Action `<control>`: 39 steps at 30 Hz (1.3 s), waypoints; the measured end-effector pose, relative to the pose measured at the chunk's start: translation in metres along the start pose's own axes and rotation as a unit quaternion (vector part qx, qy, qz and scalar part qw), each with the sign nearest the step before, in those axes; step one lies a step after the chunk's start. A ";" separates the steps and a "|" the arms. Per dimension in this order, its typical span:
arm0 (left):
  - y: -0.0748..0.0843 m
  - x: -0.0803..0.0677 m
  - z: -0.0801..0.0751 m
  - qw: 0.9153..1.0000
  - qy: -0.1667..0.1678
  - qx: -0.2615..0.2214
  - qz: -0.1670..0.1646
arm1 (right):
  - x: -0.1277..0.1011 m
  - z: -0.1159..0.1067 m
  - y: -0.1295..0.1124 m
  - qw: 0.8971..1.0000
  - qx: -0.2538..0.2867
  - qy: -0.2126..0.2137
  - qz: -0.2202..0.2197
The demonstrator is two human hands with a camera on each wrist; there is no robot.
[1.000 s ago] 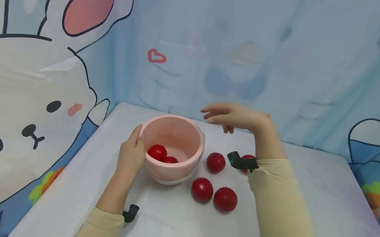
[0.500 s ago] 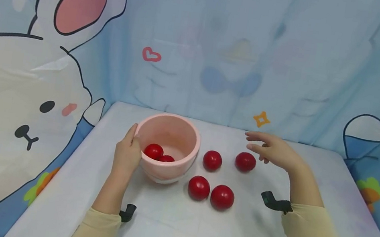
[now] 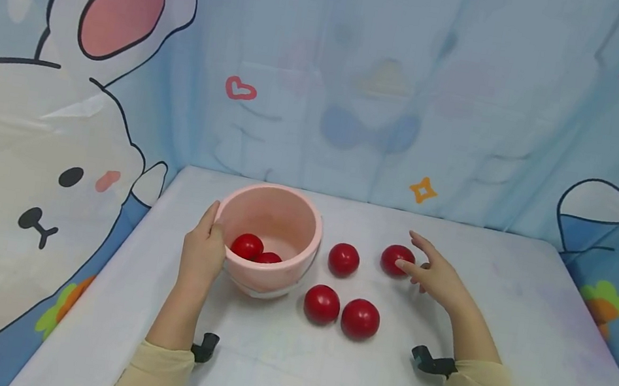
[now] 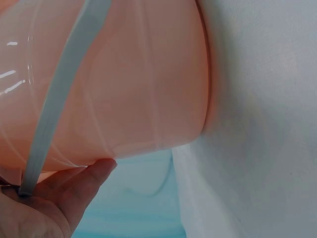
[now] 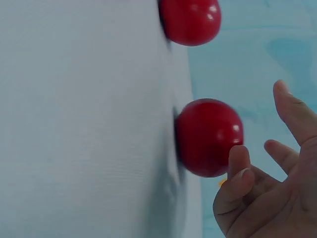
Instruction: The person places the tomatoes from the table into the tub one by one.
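Observation:
A pink bucket (image 3: 274, 275) with a pale handle strap (image 4: 59, 94) stands on the left half of the table, tipped a little toward me. My left hand (image 3: 203, 252) grips its left rim, thumb at the edge and fingers along the outer wall. Two glossy red balls, one of them the upper ball (image 3: 246, 246), lie inside. At the far right of the loose balls, my right hand (image 3: 442, 279) reaches over a red ball (image 5: 208, 136) with fingers spread and thumb in front of it. The palm stays apart from that ball.
Three more red balls lie between the bucket and my right hand: a back one (image 3: 343, 260), and a front pair, left (image 3: 321, 304) and right (image 3: 360, 319). A printed blue curtain (image 3: 389, 46) rises behind the white table (image 3: 284, 374).
My right hand has swung from above the bucket's right side out to the right, then down to the far-right ball. The left hand keeps its grip on the bucket.

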State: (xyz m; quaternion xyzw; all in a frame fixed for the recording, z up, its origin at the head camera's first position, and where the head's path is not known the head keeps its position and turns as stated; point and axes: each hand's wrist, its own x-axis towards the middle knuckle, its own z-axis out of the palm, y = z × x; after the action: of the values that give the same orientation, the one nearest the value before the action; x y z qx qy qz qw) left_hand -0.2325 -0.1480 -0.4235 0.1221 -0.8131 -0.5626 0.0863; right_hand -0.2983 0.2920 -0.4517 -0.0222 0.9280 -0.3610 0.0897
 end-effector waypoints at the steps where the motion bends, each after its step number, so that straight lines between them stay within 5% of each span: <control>1: 0.000 0.000 0.000 1.000 0.000 0.000 0.000 | 0.001 0.003 0.003 1.000 0.008 0.005 -0.002; 9: 0.002 -0.001 0.001 1.000 0.002 0.004 0.002 | 0.005 0.016 0.018 0.999 0.049 0.008 -0.004; 24: 0.000 -0.001 0.000 1.000 0.005 0.001 0.003 | 0.008 0.029 0.033 0.997 0.055 0.029 0.053; 39: -0.001 0.000 0.001 1.000 0.009 0.006 0.008 | 0.009 0.032 0.037 0.997 0.048 0.042 0.046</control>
State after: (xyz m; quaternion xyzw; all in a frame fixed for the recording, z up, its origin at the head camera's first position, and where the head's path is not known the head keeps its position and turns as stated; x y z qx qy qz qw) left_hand -0.2323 -0.1478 -0.4250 0.1212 -0.8164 -0.5563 0.0968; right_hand -0.3006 0.2967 -0.5012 0.0400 0.9127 -0.4010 0.0679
